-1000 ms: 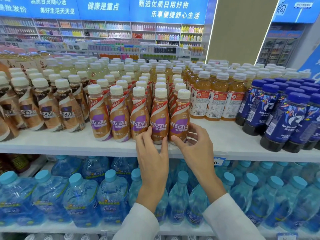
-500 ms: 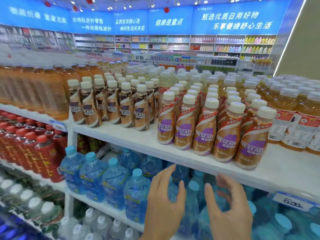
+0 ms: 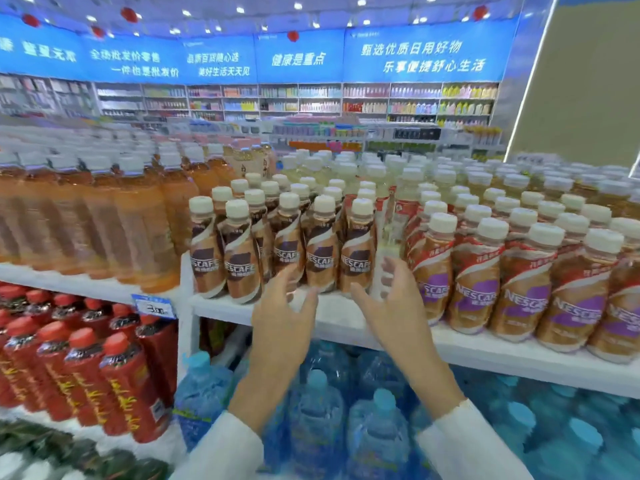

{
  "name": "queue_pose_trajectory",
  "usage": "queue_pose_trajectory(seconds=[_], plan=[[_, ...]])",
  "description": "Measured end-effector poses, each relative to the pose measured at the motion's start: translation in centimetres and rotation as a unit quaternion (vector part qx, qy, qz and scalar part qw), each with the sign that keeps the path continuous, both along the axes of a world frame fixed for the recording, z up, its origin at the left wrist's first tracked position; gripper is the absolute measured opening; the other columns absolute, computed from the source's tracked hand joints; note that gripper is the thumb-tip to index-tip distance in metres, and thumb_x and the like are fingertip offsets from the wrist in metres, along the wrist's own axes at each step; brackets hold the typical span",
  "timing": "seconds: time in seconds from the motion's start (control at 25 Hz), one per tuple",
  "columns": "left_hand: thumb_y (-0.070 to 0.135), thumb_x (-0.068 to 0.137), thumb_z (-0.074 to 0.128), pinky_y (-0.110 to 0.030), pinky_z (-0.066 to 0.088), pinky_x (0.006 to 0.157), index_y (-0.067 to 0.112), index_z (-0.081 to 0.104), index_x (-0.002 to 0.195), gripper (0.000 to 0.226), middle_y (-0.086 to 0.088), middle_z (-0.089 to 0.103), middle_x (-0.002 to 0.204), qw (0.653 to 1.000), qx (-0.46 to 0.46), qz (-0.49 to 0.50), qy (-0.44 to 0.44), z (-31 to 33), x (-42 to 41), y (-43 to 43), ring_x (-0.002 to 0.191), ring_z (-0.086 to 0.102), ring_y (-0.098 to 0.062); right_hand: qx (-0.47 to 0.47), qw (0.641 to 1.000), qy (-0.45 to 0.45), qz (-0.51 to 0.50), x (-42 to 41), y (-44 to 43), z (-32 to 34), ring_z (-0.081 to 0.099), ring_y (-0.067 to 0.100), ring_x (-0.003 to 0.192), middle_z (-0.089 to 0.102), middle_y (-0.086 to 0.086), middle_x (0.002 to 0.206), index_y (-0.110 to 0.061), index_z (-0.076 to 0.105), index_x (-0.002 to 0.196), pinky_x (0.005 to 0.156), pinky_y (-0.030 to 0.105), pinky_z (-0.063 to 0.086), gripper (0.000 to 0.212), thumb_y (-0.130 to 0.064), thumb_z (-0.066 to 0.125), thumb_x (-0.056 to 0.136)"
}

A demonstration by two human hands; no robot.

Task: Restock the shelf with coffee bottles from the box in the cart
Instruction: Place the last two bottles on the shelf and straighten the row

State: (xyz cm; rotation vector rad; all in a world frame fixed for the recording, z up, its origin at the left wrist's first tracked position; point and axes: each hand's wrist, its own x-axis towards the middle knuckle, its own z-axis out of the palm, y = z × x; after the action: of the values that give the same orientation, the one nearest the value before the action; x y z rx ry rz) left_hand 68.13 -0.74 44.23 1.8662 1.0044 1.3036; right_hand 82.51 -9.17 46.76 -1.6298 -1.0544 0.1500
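Brown-label coffee bottles (image 3: 242, 258) with cream caps stand in rows on the white shelf (image 3: 339, 317). To their right stand purple-label coffee bottles (image 3: 474, 282), also in rows. My left hand (image 3: 280, 320) is raised in front of the brown-label group, fingers spread, holding nothing. My right hand (image 3: 391, 306) is beside it, just in front of the rightmost brown-label bottle (image 3: 356, 258), fingers apart and empty. Both wrists come out of white sleeves. No cart or box is in view.
Tall orange tea bottles (image 3: 114, 223) fill the shelf to the left. Red-capped bottles (image 3: 114, 382) stand below left, behind a price tag (image 3: 154, 306). Blue water bottles (image 3: 322, 424) fill the lower shelf under my hands. Pale bottles stand behind the coffee.
The view has swung left from the purple-label bottles to the brown-label ones. My hands left the purple-label bottles, dropped, then rose in front of the brown-label group.
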Motion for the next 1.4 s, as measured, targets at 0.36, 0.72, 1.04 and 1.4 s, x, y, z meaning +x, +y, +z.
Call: queue_pose_trajectory(seconds=[0.36, 0.72, 1.04, 1.4], plan=[[0.031, 0.087, 0.078, -0.016, 0.031, 0.09, 0.014, 0.056, 0.133, 0.054, -0.003, 0.058, 0.124, 0.997, 0.053, 0.03, 0.049, 0.0, 3.4, 3.5, 0.112, 0.056, -0.02, -0.028, 0.996, 0.009, -0.083, 0.6, 4.9, -0.8, 0.06, 0.021, 0.117, 0.061, 0.002, 0.127, -0.022, 0.047, 0.133, 0.101, 0.046, 0.051, 0.063, -0.029, 0.082, 0.08], [0.032, 0.085, 0.08, -0.045, 0.054, 0.093, 0.021, 0.056, 0.128, 0.05, 0.005, 0.054, 0.116, 0.999, 0.049, 0.007, -0.013, -1.0, 3.9, 4.0, 0.108, 0.061, -0.016, -0.005, 0.993, -0.033, -0.113, 0.6, 4.6, -1.4, 0.06, 0.013, 0.112, 0.062, -0.005, 0.124, -0.027, 0.051, 0.13, 0.097, 0.034, 0.051, 0.059, -0.034, 0.082, 0.08], [0.029, 0.085, 0.081, -0.042, 0.057, 0.088, 0.02, 0.057, 0.121, 0.044, 0.005, 0.057, 0.113, 0.997, 0.07, 0.001, -0.028, -1.3, 3.7, 3.9, 0.103, 0.061, -0.013, -0.011, 0.995, -0.032, -0.093, 0.9, 4.6, -1.5, 0.056, 0.009, 0.119, 0.06, -0.004, 0.132, -0.022, 0.05, 0.14, 0.092, 0.014, 0.045, 0.064, -0.032, 0.079, 0.085], [0.023, 0.092, 0.073, -0.025, 0.057, 0.086, 0.024, 0.062, 0.123, 0.034, 0.013, 0.065, 0.112, 0.991, 0.089, 0.002, -0.102, -1.0, -1.4, 3.3, 0.102, 0.064, -0.006, 0.05, 0.986, -0.069, -0.14, -3.9, 2.8, -1.6, 0.048, 0.006, 0.127, 0.047, -0.01, 0.139, -0.031, 0.039, 0.145, 0.107, 0.032, 0.046, 0.066, -0.037, 0.074, 0.089]])
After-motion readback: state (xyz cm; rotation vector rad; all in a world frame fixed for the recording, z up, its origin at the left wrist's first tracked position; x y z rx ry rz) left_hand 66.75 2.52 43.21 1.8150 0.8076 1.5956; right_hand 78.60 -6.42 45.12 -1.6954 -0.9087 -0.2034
